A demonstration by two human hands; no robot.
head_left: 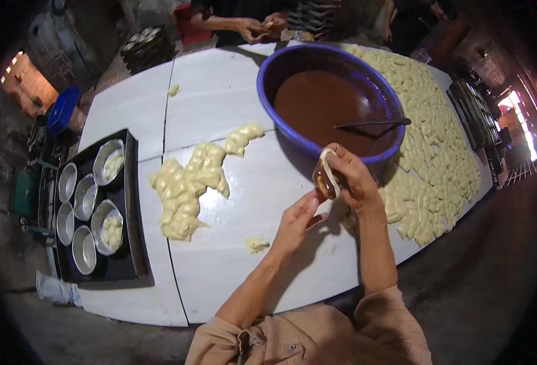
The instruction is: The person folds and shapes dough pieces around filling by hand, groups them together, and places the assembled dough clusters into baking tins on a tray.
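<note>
Near the front of the purple-rimmed tub (pixel 267 91), both of my hands are raised over the table. A pale flap of dough (pixel 327 163) with glossy brown filling on it is gripped by my right hand (pixel 350 176), fingers closed at its upper side. My left hand (pixel 297 222) closes on its lower end with thumb and fingers, and the fingertips look smeared brown. Inside the tub is smooth brown filling (pixel 317 106), with a dark long-handled spoon (pixel 375 123) leaning on the right rim. Left of my hands lies a row of joined dough pieces (pixel 186 194).
A black tray (pixel 131 207) with several round metal tins (pixel 85 249) stands at the left, dough in some. Many flattened dough pieces (pixel 426 134) cover the table's right side. A small dough scrap (pixel 257 244) lies near my left forearm. Across the table, another person's hands (pixel 259 27) work.
</note>
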